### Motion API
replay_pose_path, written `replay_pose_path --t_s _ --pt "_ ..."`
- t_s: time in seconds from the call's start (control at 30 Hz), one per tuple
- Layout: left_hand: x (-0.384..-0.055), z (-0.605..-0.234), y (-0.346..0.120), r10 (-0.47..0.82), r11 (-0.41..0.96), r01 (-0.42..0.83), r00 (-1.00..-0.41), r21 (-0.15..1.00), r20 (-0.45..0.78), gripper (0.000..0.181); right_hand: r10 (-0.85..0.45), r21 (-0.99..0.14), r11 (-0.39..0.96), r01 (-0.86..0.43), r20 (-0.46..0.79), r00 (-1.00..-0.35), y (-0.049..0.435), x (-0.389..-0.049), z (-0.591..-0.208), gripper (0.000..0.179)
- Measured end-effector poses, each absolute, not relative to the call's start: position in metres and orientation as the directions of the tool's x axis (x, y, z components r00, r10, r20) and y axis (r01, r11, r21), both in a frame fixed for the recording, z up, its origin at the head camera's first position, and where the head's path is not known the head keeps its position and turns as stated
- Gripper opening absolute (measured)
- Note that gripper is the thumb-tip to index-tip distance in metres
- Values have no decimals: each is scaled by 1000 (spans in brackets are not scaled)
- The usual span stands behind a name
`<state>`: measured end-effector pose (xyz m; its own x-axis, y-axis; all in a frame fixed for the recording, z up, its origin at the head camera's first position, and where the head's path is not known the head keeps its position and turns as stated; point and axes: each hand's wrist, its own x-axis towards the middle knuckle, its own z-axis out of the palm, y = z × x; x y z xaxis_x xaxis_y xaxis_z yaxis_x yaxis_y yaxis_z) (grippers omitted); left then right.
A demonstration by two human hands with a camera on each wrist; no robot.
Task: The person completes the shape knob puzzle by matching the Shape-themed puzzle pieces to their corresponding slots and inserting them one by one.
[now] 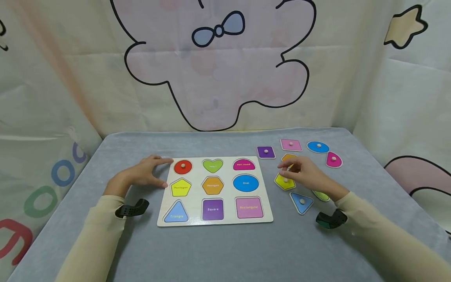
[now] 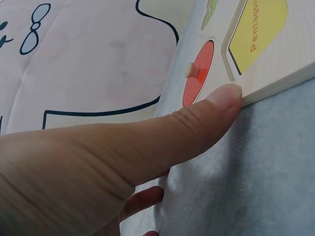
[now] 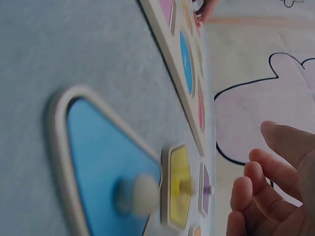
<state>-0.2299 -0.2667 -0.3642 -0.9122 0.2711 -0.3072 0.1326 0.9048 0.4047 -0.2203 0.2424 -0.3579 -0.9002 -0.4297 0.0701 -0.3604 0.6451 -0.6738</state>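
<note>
A white shape-puzzle board [image 1: 228, 178] lies flat on the cloth, its printed slots named by shape. In its top-left slot sits a red circle piece [image 1: 179, 170] with a knob. My left hand [image 1: 135, 174] touches the board's left edge; in the left wrist view the thumb [image 2: 224, 98] rests at that edge by the yellow pentagon slot. My right hand [image 1: 310, 174] hovers, fingers loosely bent and holding nothing, over the yellow pentagon piece [image 1: 281, 183]. An orange hexagon piece [image 1: 289, 156] shows partly behind those fingers. Close by lies the blue triangle piece [image 1: 302, 203].
Farther back are a purple square piece [image 1: 262, 152], a pink rectangle piece [image 1: 287, 145], a blue oval piece [image 1: 313, 147] and a magenta half-round piece [image 1: 331, 161]. A green piece [image 1: 321, 196] is partly hidden under the right wrist. A printed curtain [image 1: 218, 70] hangs behind the table.
</note>
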Motion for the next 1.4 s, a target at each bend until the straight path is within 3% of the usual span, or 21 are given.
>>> replay_pose_path --t_s 0.6,0.93,1.4 --pt "-231 -365 -265 277 903 140 -912 407 -301 94 -337 -623 689 -371 178 -925 321 -190 -375 20" --pt "-232 -367 -268 282 901 144 -911 410 -301 95 -278 -616 740 -269 83 -957 347 -185 -383 22" --pt "-228 -366 -269 268 904 128 -913 408 -308 94 -193 -558 814 -164 8 -981 341 -179 -387 25"
